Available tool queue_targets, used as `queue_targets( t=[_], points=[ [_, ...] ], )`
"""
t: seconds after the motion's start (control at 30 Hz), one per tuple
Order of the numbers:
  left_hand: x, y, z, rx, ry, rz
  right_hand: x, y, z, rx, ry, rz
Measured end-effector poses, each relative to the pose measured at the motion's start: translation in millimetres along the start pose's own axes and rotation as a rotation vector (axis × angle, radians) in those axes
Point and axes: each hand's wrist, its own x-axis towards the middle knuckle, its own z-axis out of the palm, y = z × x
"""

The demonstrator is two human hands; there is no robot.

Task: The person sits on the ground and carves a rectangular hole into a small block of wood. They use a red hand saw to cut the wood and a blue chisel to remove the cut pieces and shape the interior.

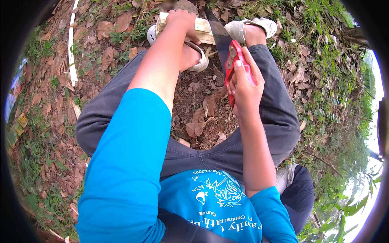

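Note:
My right hand (247, 83) is wrapped round the red handle (231, 60) of a hand saw, thumb lying along its side. The dark saw blade (221, 34) runs up and away from the handle, crossing the right end of a pale wooden block (204, 29). Over the left part of that block, my left hand (183, 22) presses down and grips it, fingers bent over the far side. Part of the block is covered by this hand and forearm. How deep the blade sits in the wood I cannot tell.
My feet, in light clogs (235, 31), stand on both sides of the block. Dry leaves (196, 123) and bits of wood lie on the soil between my legs. A long white strip (72, 48) lies at the left. A dark bag-like object (298, 196) is behind my right elbow.

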Motion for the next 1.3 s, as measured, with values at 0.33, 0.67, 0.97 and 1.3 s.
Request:
queue_targets(
  t=[0.33, 0.67, 0.97, 1.3],
  points=[
    [-16, -3, -22, 0.018, -0.135, 0.026, -98, -14, -45, -0.152, -0.007, -0.019],
    [-4, 15, -9, 0.015, 0.01, 0.05, 39, 47, -10, -0.085, 0.072, -0.138],
    [-13, 1, -13, 0.009, -0.068, 0.012, -99, -9, -67, -0.024, -0.011, 0.131],
    [0, 4, 1, 0.032, -0.04, 0.009, 26, 35, -22, 0.165, -0.056, 0.086]
  ],
)
